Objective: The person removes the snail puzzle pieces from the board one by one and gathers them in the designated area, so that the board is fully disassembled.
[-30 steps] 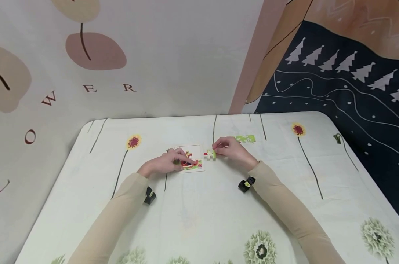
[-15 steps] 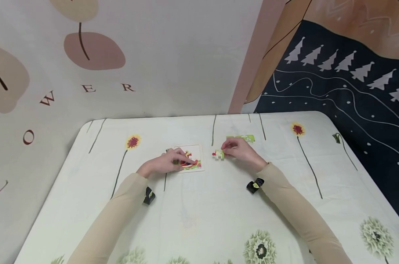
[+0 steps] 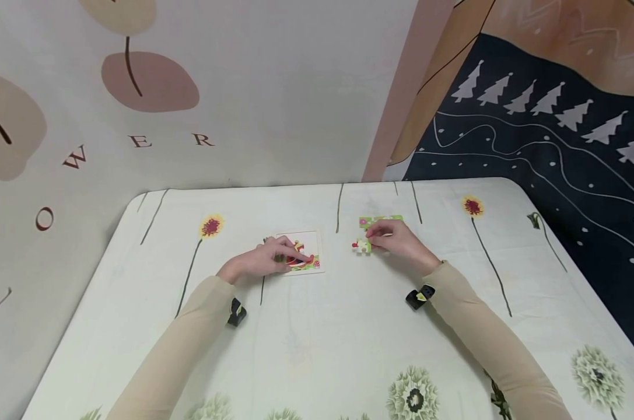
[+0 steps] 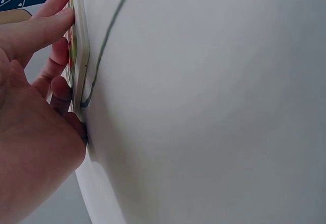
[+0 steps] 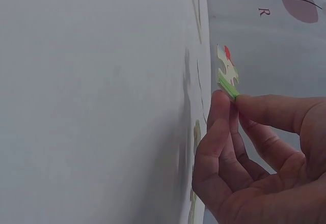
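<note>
In the head view, my left hand point(image 3: 260, 259) lies over a square puzzle board point(image 3: 312, 238) with a pale, thin-lined frame. Its fingers touch the red and green picture pieces point(image 3: 315, 263) set along the lower part. The left wrist view shows these fingers point(image 4: 43, 35) pressing the board's face, seen edge-on. To the right, my right hand point(image 3: 403, 248) pinches a jigsaw piece point(image 5: 229, 66) between thumb and fingertips. That piece is white and green with a red spot and is raised off the table. My left hand hides part of the board.
Green puzzle pieces point(image 3: 371, 221) lie on the table just behind my right hand, partly covered by it. A white cloth point(image 3: 317, 326) with printed flowers covers the table. A pale printed curtain point(image 3: 296, 87) hangs behind the table's far edge.
My right hand has moved to the right, away from the board, carrying the jigsaw piece towards the loose green pieces. The left hand has stayed on the board.
</note>
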